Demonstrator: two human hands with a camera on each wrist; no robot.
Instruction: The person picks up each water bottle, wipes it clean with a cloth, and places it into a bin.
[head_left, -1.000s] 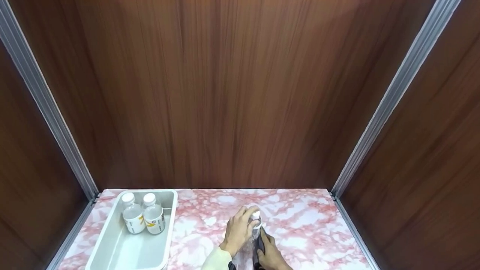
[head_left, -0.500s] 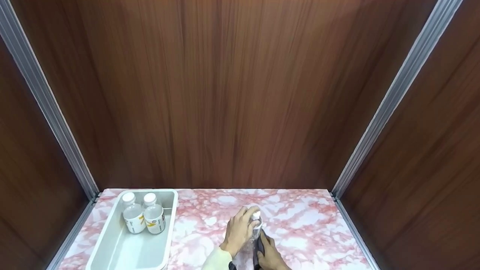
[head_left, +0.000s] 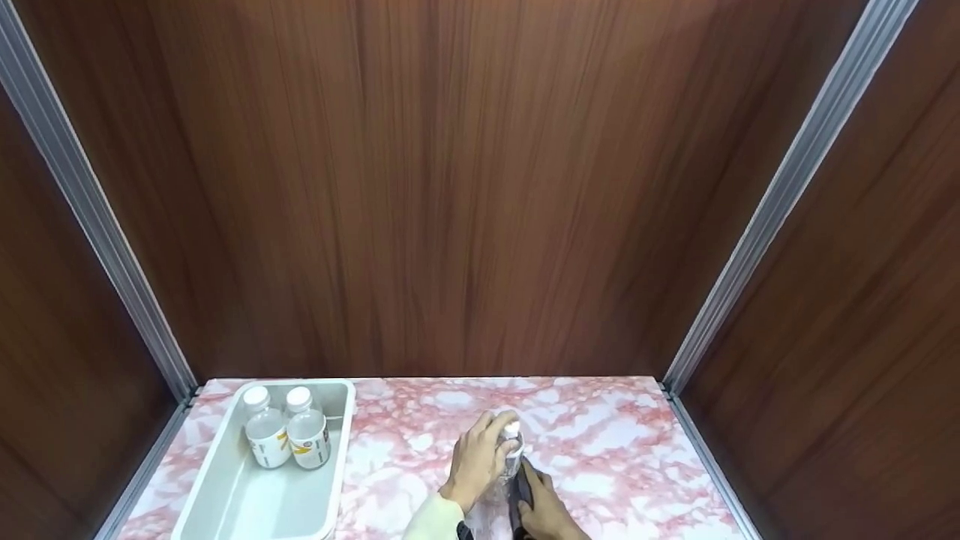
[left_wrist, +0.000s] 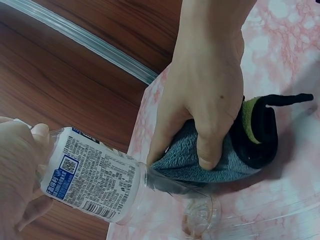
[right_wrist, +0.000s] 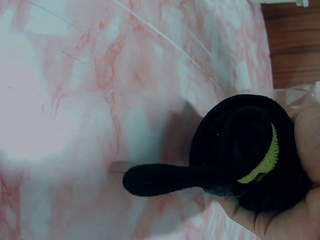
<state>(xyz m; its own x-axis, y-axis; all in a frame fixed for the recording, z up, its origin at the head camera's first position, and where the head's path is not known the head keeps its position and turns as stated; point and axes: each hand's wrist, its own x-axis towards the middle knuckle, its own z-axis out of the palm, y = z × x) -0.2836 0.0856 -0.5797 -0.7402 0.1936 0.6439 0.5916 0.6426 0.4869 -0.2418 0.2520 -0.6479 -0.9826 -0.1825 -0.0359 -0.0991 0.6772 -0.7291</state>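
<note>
In the head view my left hand (head_left: 474, 465) grips a clear bottle (head_left: 513, 450) with a white cap, near its top. The left wrist view shows the bottle's white printed label (left_wrist: 95, 175) and, lower down, its clear end close over the marbled tabletop. My right hand (head_left: 547, 510) holds a rolled towel (left_wrist: 230, 162), grey-blue with a black edge and a yellow-green inner layer. Thumb and fingers wrap its sides, and the towel lies right against the bottle's clear lower part. Seen from the right wrist, a black loop (right_wrist: 160, 180) sticks out from the roll.
A white tray (head_left: 341, 480) stands on the left of the pink marbled table (head_left: 405, 487). Inside its far end are two white-capped bottles, one on the left (head_left: 268, 439) and one on the right (head_left: 309, 441). Brown wood-look panels (head_left: 450, 187) rise behind and at both sides.
The right hand and the towel shift slightly, first a little left, then back to the right alongside the bottle. The left hand and bottle stay in place.
</note>
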